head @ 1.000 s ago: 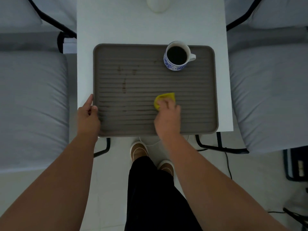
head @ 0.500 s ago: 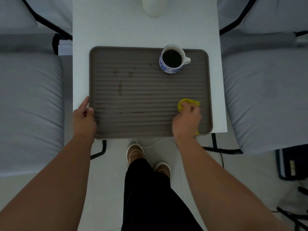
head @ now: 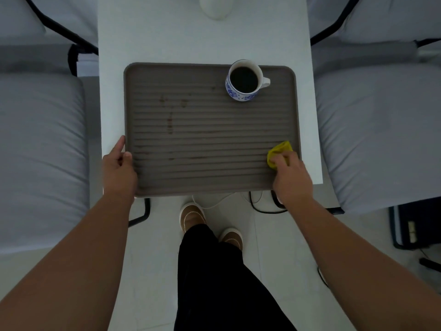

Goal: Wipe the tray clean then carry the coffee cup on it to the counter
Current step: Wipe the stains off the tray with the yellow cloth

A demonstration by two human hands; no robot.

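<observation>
A grey-brown ribbed tray (head: 210, 115) lies on a narrow white table (head: 167, 39). Brown stains mark its left middle, and thin streaks run along a near groove. A white cup with blue patterns (head: 244, 80), full of dark coffee, stands upright at the tray's far right with its handle to the right. My right hand (head: 290, 174) presses a small yellow cloth (head: 279, 151) onto the tray beside its near right rim. My left hand (head: 118, 167) grips the tray's near left edge, thumb on the rim.
Grey cushioned chairs (head: 40, 151) flank the table, the other chair (head: 379, 130) on the right. A white rounded object (head: 216, 7) stands at the table's far end. Cables (head: 262, 207) lie on the floor under the near edge, by my feet. A dark box (head: 415, 225) sits low right.
My right hand has swept the yellow cloth from the tray's near middle to its near right edge. The left hand kept its hold on the tray.
</observation>
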